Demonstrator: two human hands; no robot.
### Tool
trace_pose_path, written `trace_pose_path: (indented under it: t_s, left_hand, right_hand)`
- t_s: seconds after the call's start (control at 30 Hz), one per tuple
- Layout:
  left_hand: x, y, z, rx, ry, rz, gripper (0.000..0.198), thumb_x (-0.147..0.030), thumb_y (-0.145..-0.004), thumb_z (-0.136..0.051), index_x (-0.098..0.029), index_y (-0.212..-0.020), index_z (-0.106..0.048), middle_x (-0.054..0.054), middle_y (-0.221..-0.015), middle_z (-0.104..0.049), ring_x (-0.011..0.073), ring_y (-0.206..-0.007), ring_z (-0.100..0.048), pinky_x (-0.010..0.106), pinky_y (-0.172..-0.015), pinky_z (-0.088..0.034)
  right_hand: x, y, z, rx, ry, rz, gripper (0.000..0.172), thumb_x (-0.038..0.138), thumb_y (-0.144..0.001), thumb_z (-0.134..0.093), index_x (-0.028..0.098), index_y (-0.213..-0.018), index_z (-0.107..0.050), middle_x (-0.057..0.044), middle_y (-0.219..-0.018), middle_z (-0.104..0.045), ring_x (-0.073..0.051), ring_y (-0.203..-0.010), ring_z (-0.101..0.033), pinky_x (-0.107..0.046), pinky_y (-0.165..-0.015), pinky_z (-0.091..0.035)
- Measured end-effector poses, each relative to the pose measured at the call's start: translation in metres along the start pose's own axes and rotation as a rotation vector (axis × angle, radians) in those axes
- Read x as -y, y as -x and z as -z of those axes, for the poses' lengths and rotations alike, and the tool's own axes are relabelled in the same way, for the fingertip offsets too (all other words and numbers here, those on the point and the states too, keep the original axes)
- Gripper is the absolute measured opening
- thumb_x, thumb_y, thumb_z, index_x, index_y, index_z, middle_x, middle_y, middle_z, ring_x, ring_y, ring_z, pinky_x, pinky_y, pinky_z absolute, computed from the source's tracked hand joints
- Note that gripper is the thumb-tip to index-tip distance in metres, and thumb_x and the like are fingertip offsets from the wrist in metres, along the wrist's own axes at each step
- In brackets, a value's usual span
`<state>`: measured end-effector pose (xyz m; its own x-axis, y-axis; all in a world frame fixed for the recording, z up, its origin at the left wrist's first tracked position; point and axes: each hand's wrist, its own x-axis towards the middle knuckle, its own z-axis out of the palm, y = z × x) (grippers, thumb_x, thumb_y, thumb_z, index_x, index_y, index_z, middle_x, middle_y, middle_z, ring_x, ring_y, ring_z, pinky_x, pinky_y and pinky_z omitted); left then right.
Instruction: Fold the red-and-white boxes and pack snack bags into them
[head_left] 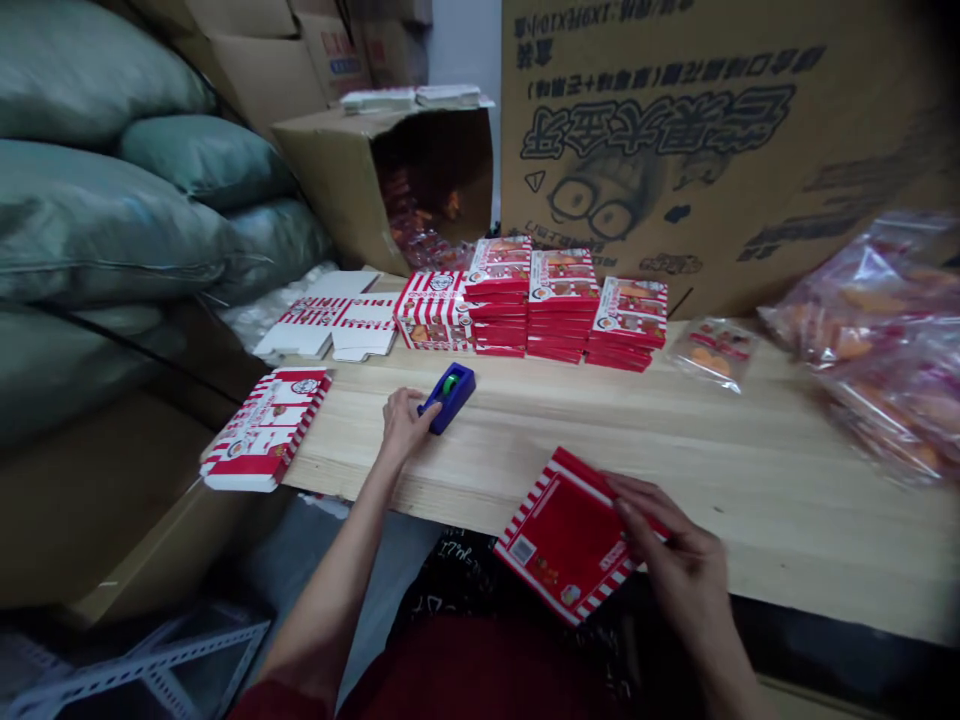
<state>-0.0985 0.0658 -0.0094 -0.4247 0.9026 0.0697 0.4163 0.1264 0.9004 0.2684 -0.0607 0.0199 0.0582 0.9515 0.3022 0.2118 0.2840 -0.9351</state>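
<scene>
gripping red box (pixel 568 538) w/ r hand (pixel 679 560), l hand (pixel 405 425) on blue tape dispenser (pixel 450 397), carton (pixel 334 180) w/ red pkts (pixel 409 225)

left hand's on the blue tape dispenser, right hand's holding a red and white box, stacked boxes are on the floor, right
No: the stacked boxes stand on the wooden table top, not the floor, as the head view shows. The left hand and right hand are as you said.

Near right: your right hand (pixel 679 560), blurred by motion; the print on the flat red-and-white paper carton (pixel 562 535) beside it is too small to read. Your left hand (pixel 403 425) hides part of the blue tape dispenser (pixel 450 395). Far right: the right edge cuts off the clear plastic bags of orange contents (pixel 892 340).
</scene>
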Motion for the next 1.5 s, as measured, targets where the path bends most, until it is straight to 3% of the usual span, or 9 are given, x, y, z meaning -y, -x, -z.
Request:
trace_pose_path:
  t_s: [0.1,0.2,0.43,0.77,0.9,1.1,1.17,1.3,1.5]
  left_hand:
    - [0.01,-0.022,0.0,0.115,0.065,0.077,0.032,-0.046,-0.063,-0.082,-0.017,-0.069,-0.07,0.007,-0.079,-0.072,0.0277,-0.09,-0.066,0.034,-0.079,-0.05]
    - [0.012,-0.023,-0.007,0.161,0.163,0.136,0.038,-0.052,-0.059,-0.08,-0.015,-0.062,-0.07,0.006,-0.07,-0.073,0.0207,-0.071,-0.063,0.029,-0.067,-0.047]
    - [0.006,-0.013,-0.004,0.144,0.366,0.221,0.041,-0.051,-0.056,-0.083,-0.013,-0.069,-0.074,0.019,-0.113,-0.077,0.0252,-0.086,-0.069,0.03,-0.066,-0.048]
    - [0.034,0.024,0.011,-0.044,0.305,0.114,0.029,-0.042,-0.064,-0.079,-0.016,-0.058,-0.067,0.015,-0.104,-0.076,0.0258,-0.097,-0.066,0.035,-0.086,-0.051]
    - [0.001,0.046,0.004,-0.068,0.272,0.059,0.026,-0.042,-0.073,-0.077,-0.016,-0.078,-0.076,0.008,-0.086,-0.074,0.0225,-0.084,-0.064,0.033,-0.08,-0.051]
    - [-0.112,0.13,-0.044,0.379,0.595,0.01,0.029,-0.038,-0.088,-0.074,-0.017,-0.108,-0.078,0.005,-0.083,-0.076,0.0168,-0.076,-0.069,0.029,-0.077,-0.056]
    - [-0.134,0.147,-0.06,0.467,0.727,0.053,0.058,-0.033,-0.087,-0.077,-0.02,-0.141,-0.06,0.002,-0.08,-0.076,0.0155,-0.074,-0.07,0.028,-0.077,-0.056]
    - [-0.139,0.147,-0.079,0.503,0.814,0.182,0.1,-0.031,-0.08,-0.083,-0.017,-0.16,-0.025,0.0,-0.072,-0.075,0.015,-0.066,-0.07,0.028,-0.073,-0.057]
    - [-0.113,0.126,-0.08,0.678,0.685,0.153,0.075,-0.045,-0.078,-0.082,-0.017,-0.141,-0.051,-0.001,-0.062,-0.071,0.0171,-0.054,-0.066,0.026,-0.057,-0.052]
  right_hand:
    - [0.014,-0.017,0.001,-0.165,0.105,0.15,0.022,0.023,-0.096,-0.068,0.032,-0.112,-0.079,-0.005,-0.12,-0.075,-0.025,-0.112,-0.07,-0.045,-0.098,-0.053]
    - [0.021,-0.026,-0.011,-0.182,0.225,0.247,0.029,0.02,-0.097,-0.064,0.034,-0.12,-0.076,-0.005,-0.126,-0.072,-0.025,-0.113,-0.069,-0.044,-0.096,-0.055]
    - [0.023,-0.023,-0.03,-0.018,0.287,0.348,0.035,0.016,-0.1,-0.057,0.032,-0.128,-0.071,-0.007,-0.132,-0.068,-0.026,-0.117,-0.067,-0.046,-0.093,-0.058]
    - [0.021,-0.026,-0.031,-0.036,0.297,0.314,0.029,0.017,-0.1,-0.059,0.031,-0.121,-0.072,-0.008,-0.129,-0.067,-0.025,-0.112,-0.067,-0.034,-0.065,-0.06]
    - [0.023,-0.025,-0.034,-0.072,0.341,0.308,0.027,0.016,-0.098,-0.059,0.03,-0.117,-0.073,-0.009,-0.126,-0.061,-0.028,-0.115,-0.062,-0.038,-0.07,-0.06]
    - [0.028,-0.023,-0.038,-0.082,0.33,0.278,0.03,0.014,-0.1,-0.057,0.029,-0.121,-0.07,-0.008,-0.116,-0.062,-0.025,-0.105,-0.063,-0.042,-0.078,-0.059]
    - [0.028,-0.023,-0.039,-0.105,0.35,0.293,0.03,0.015,-0.099,-0.059,0.028,-0.124,-0.067,-0.008,-0.111,-0.065,-0.026,-0.104,-0.063,-0.045,-0.082,-0.057]
    - [0.029,-0.023,-0.037,-0.158,0.374,0.342,0.041,0.016,-0.097,-0.063,0.029,-0.135,-0.058,-0.008,-0.114,-0.067,-0.027,-0.108,-0.063,-0.051,-0.092,-0.054]
    - [0.049,-0.033,-0.024,0.092,0.489,0.371,0.044,0.015,-0.102,-0.053,0.035,-0.139,-0.062,-0.009,-0.112,-0.062,-0.026,-0.105,-0.063,-0.046,-0.086,-0.057]
